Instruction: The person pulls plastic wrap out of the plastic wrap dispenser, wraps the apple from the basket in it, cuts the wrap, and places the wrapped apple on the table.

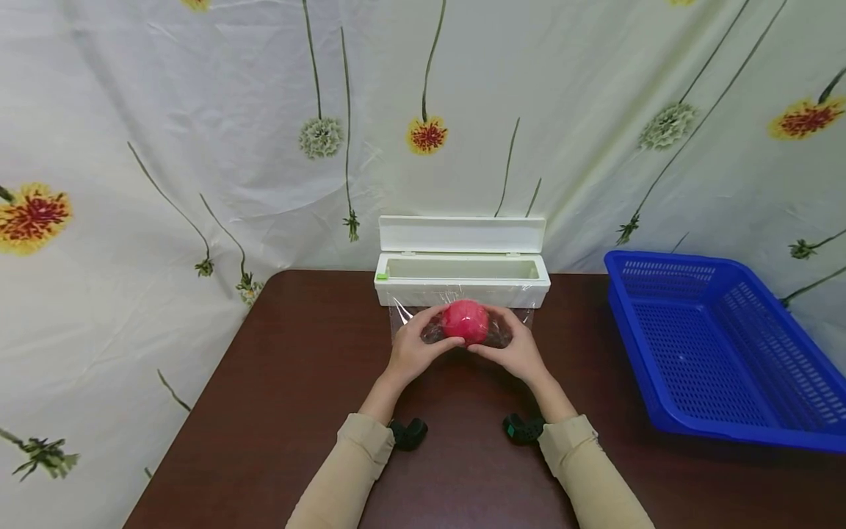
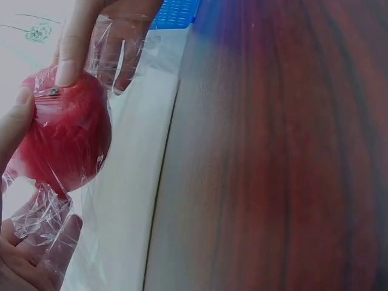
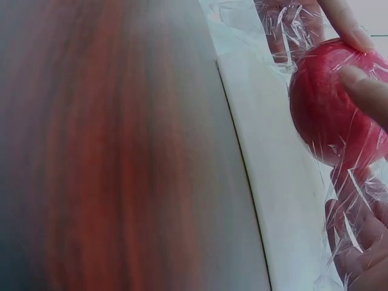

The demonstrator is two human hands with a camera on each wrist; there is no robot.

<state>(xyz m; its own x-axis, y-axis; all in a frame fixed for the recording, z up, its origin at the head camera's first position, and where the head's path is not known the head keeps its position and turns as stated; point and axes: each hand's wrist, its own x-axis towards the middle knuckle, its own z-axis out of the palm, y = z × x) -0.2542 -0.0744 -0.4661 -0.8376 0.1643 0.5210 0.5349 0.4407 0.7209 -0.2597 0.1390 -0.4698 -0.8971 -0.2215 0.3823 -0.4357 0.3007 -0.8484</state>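
A round red fruit (image 1: 465,322) with a small dark stem mark is held up in front of the white film box (image 1: 463,290). Clear cling film (image 2: 51,212) stretches over it and bunches at its sides. From the left, my left hand (image 1: 416,345) grips the fruit, its thumb on the near face and its fingers behind the film. Mirroring it, my right hand (image 1: 518,349) grips the other side. Both thumbs (image 3: 364,91) press on the wrapped skin, close together. The sheet reaches back over the box's front wall.
The box's lid (image 1: 463,235) stands raised at the back, beside the flowered cloth (image 1: 264,110). To the right, a blue plastic basket (image 1: 631,345) sits on the dark brown table (image 1: 264,411). Dark bands (image 1: 410,435) are on both wrists.
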